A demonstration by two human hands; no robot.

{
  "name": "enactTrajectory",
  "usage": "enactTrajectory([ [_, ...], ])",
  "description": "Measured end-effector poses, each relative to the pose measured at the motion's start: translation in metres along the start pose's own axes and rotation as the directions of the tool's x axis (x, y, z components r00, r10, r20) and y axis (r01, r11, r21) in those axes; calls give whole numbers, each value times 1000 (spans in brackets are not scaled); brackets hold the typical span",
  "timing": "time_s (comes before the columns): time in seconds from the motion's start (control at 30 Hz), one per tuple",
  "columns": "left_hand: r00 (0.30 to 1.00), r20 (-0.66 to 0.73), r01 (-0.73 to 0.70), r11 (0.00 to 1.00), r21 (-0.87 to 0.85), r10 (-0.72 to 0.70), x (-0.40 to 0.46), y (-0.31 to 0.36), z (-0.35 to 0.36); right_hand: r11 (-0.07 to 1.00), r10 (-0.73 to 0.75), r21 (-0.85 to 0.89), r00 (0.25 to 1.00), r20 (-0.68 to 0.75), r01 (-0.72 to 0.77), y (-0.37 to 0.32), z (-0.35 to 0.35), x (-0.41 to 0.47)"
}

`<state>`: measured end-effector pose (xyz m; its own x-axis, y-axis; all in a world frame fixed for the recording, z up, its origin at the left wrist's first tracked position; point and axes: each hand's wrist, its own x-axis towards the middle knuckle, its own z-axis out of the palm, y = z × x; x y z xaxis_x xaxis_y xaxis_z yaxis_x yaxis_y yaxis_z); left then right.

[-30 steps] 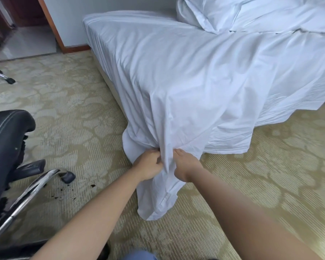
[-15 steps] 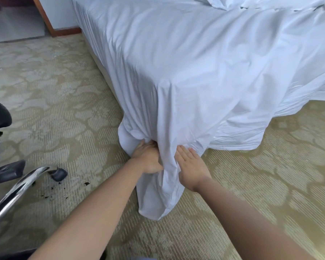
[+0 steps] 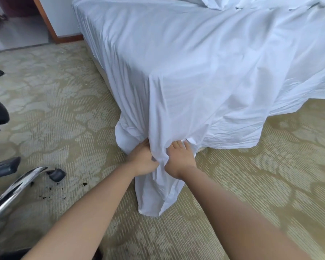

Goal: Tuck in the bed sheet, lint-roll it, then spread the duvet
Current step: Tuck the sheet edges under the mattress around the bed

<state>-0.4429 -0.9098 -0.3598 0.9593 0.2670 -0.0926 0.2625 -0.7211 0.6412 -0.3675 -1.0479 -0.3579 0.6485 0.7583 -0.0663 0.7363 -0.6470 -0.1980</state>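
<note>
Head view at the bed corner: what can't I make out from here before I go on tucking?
- Right hand fingertips: buried under a fold of the bed sheet.
- Left hand fingers: behind the hanging sheet.
- Mattress edge and base at the corner: draped over, so how far the tuck has got is unclear.
- Duvet: cut off by the top edge.
- Office chair: cut off at left.
- Lint roller: not in view.

Lighting: soft, even daylight, fairly bright; source not visible. Bed sheet (image 3: 204, 72): near-white with a bluish cast, folds shaded gently, no blown highlights. Carpet (image 3: 261, 184): faint shadow under the sheet's hem. Chair leg (image 3: 17, 186): chrome glare streaks. Sharpness: centre moderately crisp; forearms at the lower edge smeared and soft. Geometry: wide-angle bowing, strongest towards the corners.
</note>
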Motion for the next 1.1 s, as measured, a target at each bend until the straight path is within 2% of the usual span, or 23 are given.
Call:
enactTrajectory([
  [0.1, 999, -6, -43, 995, -93, 42, -12, -1, -1, 982, 1, 189, 998, -68, 12, 0, 4, -8],
  [0.23, 999, 46, -24, 999, 35, 22, -17, 7, -7, 934, -48, 332, 968, -246, 130, 0, 6, -22],
  [0.37, 994, -111, 25, 989, 142, -10, -14, 15, -8, 936, -98, 267, 898, -430, 230, 5, 9, -40],
  [0.43, 974, -226, 50, 988, 144, -17, -9, 17, -5, 937, -197, 188, 890, -412, 295, 3, 14, -46],
  [0.5, 951, -307, 81, 989, 125, -39, -4, 20, -3, 940, -246, 150, 912, -329, 308, 0, 24, -46],
  [0.67, 913, -385, 145, 989, -6, -136, 6, 20, -7, 977, -150, 126, 976, -160, 171, -7, 30, -38],
  [0.7, 906, -392, 153, 987, -53, -162, 8, 20, -9, 985, -142, 75, 979, -148, 155, -9, 30, -35],
  [0.83, 861, -423, 202, 953, -224, -282, 16, 21, -13, 996, -91, -9, 982, -166, 91, -5, 32, -24],
  [0.93, 836, -440, 211, 933, -292, -327, 23, 17, -13, 990, -125, -81, 981, -147, 113, 3, 31, -22],
  [1.03, 804, -483, 222, 928, -299, -348, 28, 15, -11, 989, -111, -115, 978, -177, 92, 4, 28, -15],
  [1.1, 790, -516, 206, 936, -286, -331, 30, 15, -8, 994, -92, -70, 969, -228, 78, 1, 21, -7],
])
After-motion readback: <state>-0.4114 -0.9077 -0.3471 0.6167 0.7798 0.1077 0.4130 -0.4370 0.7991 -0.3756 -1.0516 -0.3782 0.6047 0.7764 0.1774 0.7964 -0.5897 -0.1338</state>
